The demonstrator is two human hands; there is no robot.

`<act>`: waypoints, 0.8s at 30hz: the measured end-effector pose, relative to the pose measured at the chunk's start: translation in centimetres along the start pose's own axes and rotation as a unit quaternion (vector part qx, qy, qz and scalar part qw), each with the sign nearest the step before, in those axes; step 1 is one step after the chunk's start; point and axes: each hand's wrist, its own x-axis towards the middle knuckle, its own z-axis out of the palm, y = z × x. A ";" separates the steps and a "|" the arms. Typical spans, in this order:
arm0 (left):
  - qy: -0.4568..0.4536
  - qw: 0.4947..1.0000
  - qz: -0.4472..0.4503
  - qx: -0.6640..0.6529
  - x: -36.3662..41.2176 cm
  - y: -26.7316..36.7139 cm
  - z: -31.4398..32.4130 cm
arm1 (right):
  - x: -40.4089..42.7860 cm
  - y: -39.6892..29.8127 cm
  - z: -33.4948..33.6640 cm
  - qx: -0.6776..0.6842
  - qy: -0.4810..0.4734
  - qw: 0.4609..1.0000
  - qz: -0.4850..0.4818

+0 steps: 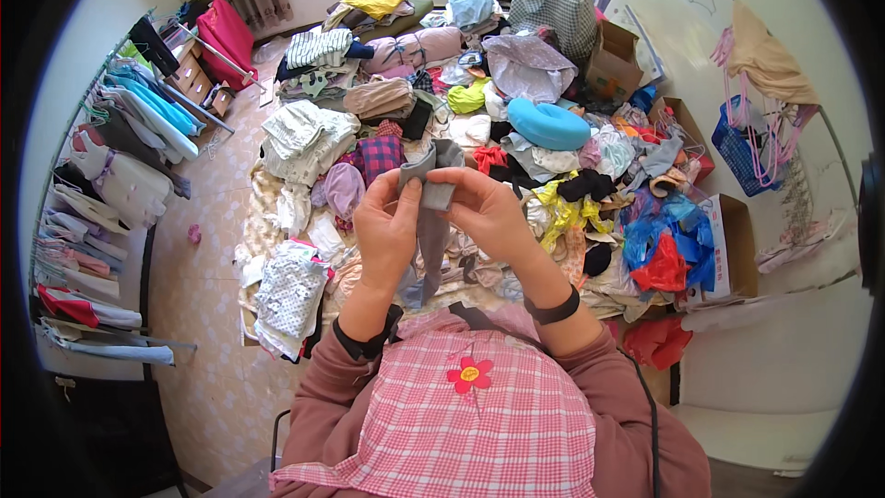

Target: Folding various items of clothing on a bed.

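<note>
Between my two hands, held up over the heaped bed, is a grey knit garment (pixel 432 238), perhaps socks or leggings. My left hand (pixel 392 214) pinches its upper part with thumb and fingers. Its folded edge is gripped by my right hand (pixel 482 211), just to the right. The lower part hangs down towards the near side of the bed. Behind my hands lie a purple and navy checked cloth (pixel 379 155), a mauve cloth bundle (pixel 344 191) and a small red cloth (pixel 489 159).
Folded white clothes (pixel 309 138) and a dotted white stack (pixel 290 290) lie on the left. A blue neck pillow (pixel 550 124), plastic bags (pixel 669 242) and a cardboard box (pixel 736 245) are on the right. A clothes rack (pixel 86 100) stands far left.
</note>
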 end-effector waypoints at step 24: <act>-0.088 0.988 -0.019 -0.125 0.6 -0.6 -1.2 | 3.8 -6.1 0.0 -0.479 -0.088 0.837 -0.248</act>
